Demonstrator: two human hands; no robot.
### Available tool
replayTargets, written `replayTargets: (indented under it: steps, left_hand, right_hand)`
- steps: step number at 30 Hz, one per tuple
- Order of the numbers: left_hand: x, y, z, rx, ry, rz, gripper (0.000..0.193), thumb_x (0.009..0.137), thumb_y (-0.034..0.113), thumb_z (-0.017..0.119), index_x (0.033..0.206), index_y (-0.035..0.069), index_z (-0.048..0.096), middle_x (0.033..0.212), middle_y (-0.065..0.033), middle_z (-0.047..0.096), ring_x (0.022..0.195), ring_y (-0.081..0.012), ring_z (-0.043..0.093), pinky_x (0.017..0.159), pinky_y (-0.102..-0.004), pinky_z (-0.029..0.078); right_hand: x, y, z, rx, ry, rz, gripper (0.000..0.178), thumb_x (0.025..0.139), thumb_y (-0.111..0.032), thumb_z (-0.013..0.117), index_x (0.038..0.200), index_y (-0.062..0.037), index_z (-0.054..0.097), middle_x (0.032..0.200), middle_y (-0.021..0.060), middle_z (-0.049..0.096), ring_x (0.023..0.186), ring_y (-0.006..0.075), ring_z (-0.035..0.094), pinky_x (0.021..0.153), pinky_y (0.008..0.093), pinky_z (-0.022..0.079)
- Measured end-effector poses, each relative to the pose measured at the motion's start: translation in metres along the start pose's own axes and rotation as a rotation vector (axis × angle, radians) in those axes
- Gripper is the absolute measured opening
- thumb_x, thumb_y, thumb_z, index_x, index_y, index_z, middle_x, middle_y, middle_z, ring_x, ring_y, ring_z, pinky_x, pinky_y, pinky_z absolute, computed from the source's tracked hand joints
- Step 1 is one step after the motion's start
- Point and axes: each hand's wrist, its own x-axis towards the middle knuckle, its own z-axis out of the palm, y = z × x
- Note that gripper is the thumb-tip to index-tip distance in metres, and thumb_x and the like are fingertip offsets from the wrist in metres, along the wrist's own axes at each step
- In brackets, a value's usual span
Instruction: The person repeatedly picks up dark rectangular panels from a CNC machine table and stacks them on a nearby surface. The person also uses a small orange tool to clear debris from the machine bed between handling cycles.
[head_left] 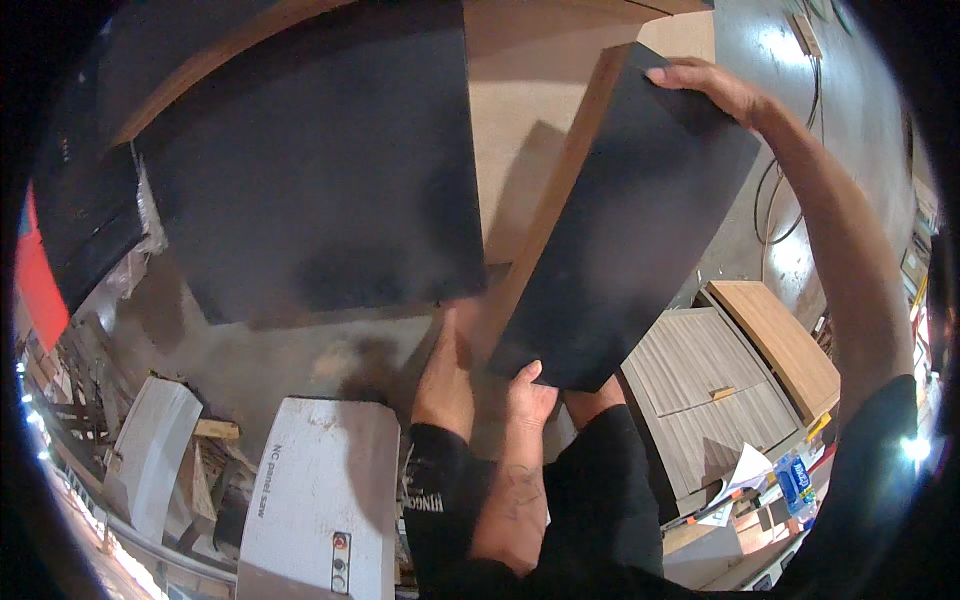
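A long dark board (pixel 630 220) with a wood-brown edge is tilted in front of me, its top leaning to the right. My left hand (pixel 531 393) grips its lower end, thumb on the dark face. At the upper right corner my right hand (pixel 705 88) holds it, thumb over the face and the other fingers partly hidden behind. To the left lies a larger dark panel (pixel 320 170). Between the two shows a light brown panel surface (pixel 515 110), with the held board's shadow on it.
A white machine cabinet (pixel 320 480) with buttons stands at lower left. Grey wood-grain panels (pixel 700 370) and a brown board (pixel 775 340) are at lower right, near a plastic bottle (pixel 797 485). A dark cable (pixel 765 210) lies on the grey floor (pixel 735 230).
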Motion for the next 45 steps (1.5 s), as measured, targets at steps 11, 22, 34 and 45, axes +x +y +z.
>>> replayTargets:
  steps: [11,22,34,45]
  left_hand:
    - [0.107,-0.017,-0.017,-0.285,0.209,0.127,0.015,0.099,0.01,0.054,0.096,0.018,0.042,0.087,-0.0057,0.029,0.072,-0.025,0.022,0.068,-0.0462,0.026]
    - [0.123,-0.005,-0.037,-0.344,-0.156,0.057,0.072,0.085,-0.001,0.065,0.153,0.007,0.044,0.16,-0.0139,0.042,0.149,-0.0375,0.036,0.128,-0.0565,0.024]
    - [0.081,0.022,0.024,-0.074,-0.036,0.017,0.056,0.098,0.02,0.066,0.149,0.004,0.048,0.154,-0.0131,0.049,0.143,-0.0348,0.043,0.125,-0.0517,0.028]
    - [0.087,0.023,0.048,0.011,-0.003,-0.009,0.056,0.096,0.023,0.069,0.146,0.004,0.051,0.151,-0.0131,0.053,0.142,-0.0342,0.045,0.124,-0.0505,0.03]
  right_hand:
    - [0.121,-0.047,0.04,-0.114,-0.224,-0.102,0.091,0.093,-0.066,0.064,0.158,-0.0067,0.042,0.167,0.0166,0.034,0.156,0.0324,0.027,0.128,0.0436,0.02]
    - [0.108,-0.044,0.033,-0.352,0.142,-0.285,0.093,0.093,-0.07,0.06,0.156,-0.0048,0.041,0.158,0.0203,0.041,0.146,0.0334,0.04,0.122,0.0446,0.031]
    - [0.017,0.18,0.206,0.868,0.34,0.178,0.1,0.094,-0.072,0.059,0.158,0.0001,0.036,0.157,0.0203,0.043,0.143,0.0345,0.043,0.12,0.0486,0.031]
    - [0.03,0.129,0.239,0.77,0.429,0.215,0.09,0.09,-0.059,0.074,0.147,0.0049,0.046,0.142,0.0216,0.057,0.132,0.0309,0.054,0.114,0.0413,0.04]
